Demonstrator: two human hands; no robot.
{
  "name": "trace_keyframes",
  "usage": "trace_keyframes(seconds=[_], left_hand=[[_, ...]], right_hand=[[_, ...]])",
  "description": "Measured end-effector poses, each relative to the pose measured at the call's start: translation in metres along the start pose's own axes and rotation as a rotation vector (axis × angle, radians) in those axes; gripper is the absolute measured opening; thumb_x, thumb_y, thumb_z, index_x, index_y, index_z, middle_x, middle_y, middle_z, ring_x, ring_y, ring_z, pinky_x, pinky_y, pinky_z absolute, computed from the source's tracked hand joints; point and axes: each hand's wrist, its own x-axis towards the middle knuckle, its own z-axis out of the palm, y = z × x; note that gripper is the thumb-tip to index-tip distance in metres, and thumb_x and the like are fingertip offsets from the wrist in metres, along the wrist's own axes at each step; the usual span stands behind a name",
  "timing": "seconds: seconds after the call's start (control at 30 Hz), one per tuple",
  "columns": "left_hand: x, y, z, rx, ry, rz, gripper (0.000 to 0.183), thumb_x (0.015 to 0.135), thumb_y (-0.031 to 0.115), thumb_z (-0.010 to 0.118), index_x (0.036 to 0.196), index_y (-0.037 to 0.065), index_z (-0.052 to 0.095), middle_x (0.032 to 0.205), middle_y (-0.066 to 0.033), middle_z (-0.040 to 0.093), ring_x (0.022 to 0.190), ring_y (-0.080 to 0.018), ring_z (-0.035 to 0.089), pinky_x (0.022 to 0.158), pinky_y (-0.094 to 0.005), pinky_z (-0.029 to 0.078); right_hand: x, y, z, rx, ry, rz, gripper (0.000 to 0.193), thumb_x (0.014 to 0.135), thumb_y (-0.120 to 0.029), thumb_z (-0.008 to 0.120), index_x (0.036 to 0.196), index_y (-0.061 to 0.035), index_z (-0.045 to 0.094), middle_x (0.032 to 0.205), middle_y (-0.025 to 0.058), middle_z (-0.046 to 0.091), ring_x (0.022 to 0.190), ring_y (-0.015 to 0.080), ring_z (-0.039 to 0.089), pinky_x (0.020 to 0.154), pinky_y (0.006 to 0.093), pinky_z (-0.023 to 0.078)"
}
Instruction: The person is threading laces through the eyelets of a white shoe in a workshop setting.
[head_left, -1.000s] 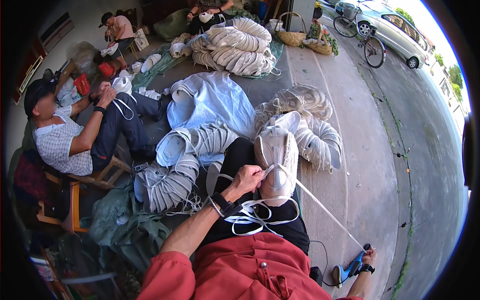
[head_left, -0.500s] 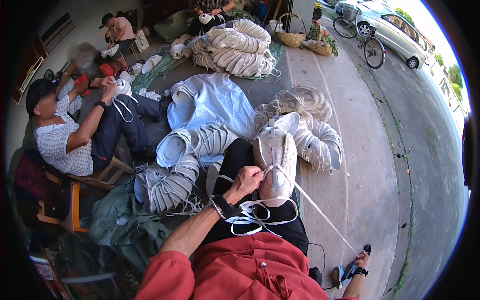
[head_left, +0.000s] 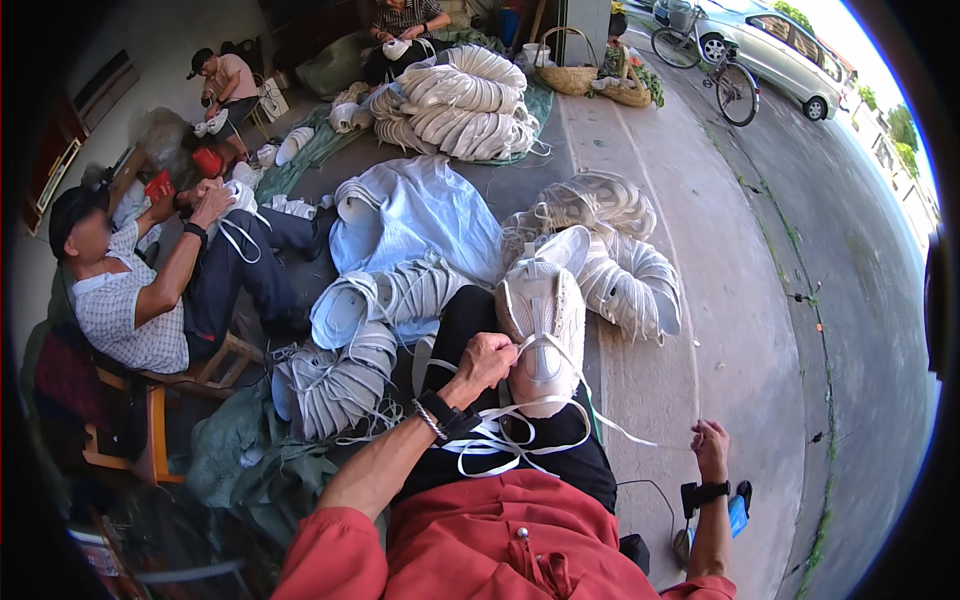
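Two hands [head_left: 484,362] on white shoe [head_left: 541,335], lace [head_left: 620,432].

Concrete pavement [head_left: 720,330] carried pretty much everything: just past the shoe I was gripping sat a stack of white shoes [head_left: 610,250], another bundle [head_left: 350,370] lay left of my grip, and a bigger pile [head_left: 460,100] further out.
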Motion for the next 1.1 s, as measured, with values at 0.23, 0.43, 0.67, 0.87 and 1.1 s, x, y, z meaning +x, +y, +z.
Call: trace_keyframes(seconds=[0.23,0.43,0.67,0.87,1.1], left_hand=[[-0.005,0.022,0.01,0.867,0.267,0.405,0.018,0.075,0.017,0.054,0.066,0.002,0.06,0.067,-0.0213,0.06,0.064,-0.0363,0.061,0.059,-0.045,0.049],[-0.008,0.034,0.015,0.925,0.229,0.429,0.016,0.074,0.014,0.053,0.067,0.001,0.06,0.065,-0.021,0.06,0.063,-0.037,0.061,0.058,-0.0455,0.049],[-0.011,0.025,0.017,0.837,0.277,0.393,0.018,0.077,0.014,0.052,0.067,0.001,0.056,0.066,-0.0217,0.06,0.064,-0.0386,0.06,0.058,-0.0466,0.049],[-0.012,0.02,0.018,0.765,0.335,0.427,0.019,0.078,0.015,0.052,0.064,0.002,0.053,0.063,-0.0211,0.057,0.062,-0.0407,0.058,0.055,-0.049,0.045],[-0.012,0.014,0.017,0.74,0.348,0.411,0.018,0.077,0.016,0.052,0.065,0.002,0.055,0.064,-0.0207,0.058,0.063,-0.04,0.059,0.056,-0.0481,0.046]], right_hand=[[-0.037,-0.064,0.234,-0.07,-0.601,-0.285,0.009,0.084,-0.009,0.058,0.086,-0.0001,0.059,0.07,0.0035,0.06,0.053,0.0061,0.048,0.049,0.0198,0.04],[-0.058,-0.065,0.297,-0.026,-0.66,-0.263,0.009,0.084,-0.01,0.06,0.085,-0.0015,0.06,0.068,-0.0001,0.058,0.055,0.0051,0.048,0.05,0.0186,0.037],[-0.054,-0.064,0.296,-0.04,-0.693,-0.231,0.006,0.081,-0.006,0.059,0.086,-0.0028,0.06,0.068,-0.001,0.058,0.056,0.0047,0.049,0.051,0.0178,0.037],[-0.051,-0.062,0.304,-0.057,-0.674,-0.271,0.006,0.081,-0.003,0.057,0.087,-0.0015,0.057,0.069,-0.0014,0.056,0.06,0.0035,0.049,0.054,0.018,0.039],[-0.058,-0.068,0.308,-0.521,-0.555,-0.806,0.011,0.073,0.001,0.054,0.084,-0.0015,0.055,0.064,0.006,0.056,0.056,0.0145,0.054,0.052,0.0259,0.042]])
